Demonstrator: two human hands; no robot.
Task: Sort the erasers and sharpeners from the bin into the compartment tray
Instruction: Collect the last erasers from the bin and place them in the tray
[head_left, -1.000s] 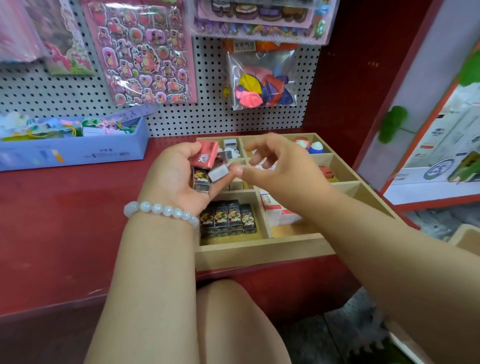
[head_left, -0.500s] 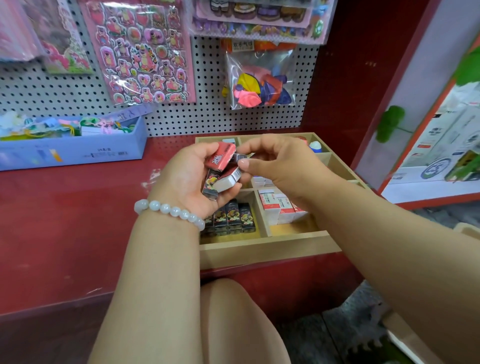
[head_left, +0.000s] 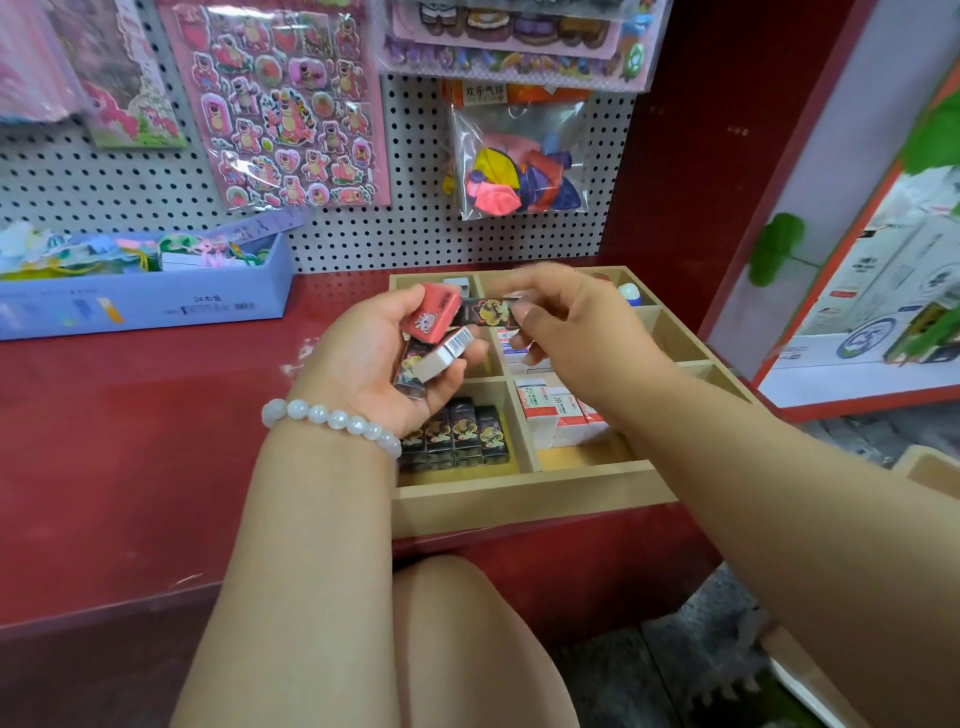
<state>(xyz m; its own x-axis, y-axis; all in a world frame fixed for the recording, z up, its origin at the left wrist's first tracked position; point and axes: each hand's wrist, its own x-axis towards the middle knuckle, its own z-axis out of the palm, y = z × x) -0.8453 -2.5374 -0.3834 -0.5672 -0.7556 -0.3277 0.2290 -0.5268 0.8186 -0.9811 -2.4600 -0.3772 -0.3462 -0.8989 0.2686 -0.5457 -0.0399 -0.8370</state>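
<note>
Since 1.0 s ago my right hand (head_left: 566, 317) has gone from pinching at the white eraser (head_left: 444, 356) in the left palm to pinching a black eraser (head_left: 485, 312) by its end; that piece now lies level between the two hands, just above the pile. My left hand (head_left: 374, 358) has tilted, so the pink eraser (head_left: 434, 314) now sits higher. Both hands have shifted slightly right over the compartment tray (head_left: 519, 493).

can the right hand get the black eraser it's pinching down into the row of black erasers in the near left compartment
Probably yes. The right hand pinches a black eraser above the wooden tray. The black eraser row is open from above, but the left hand hovers over its far edge, so it may need to shift.
</note>
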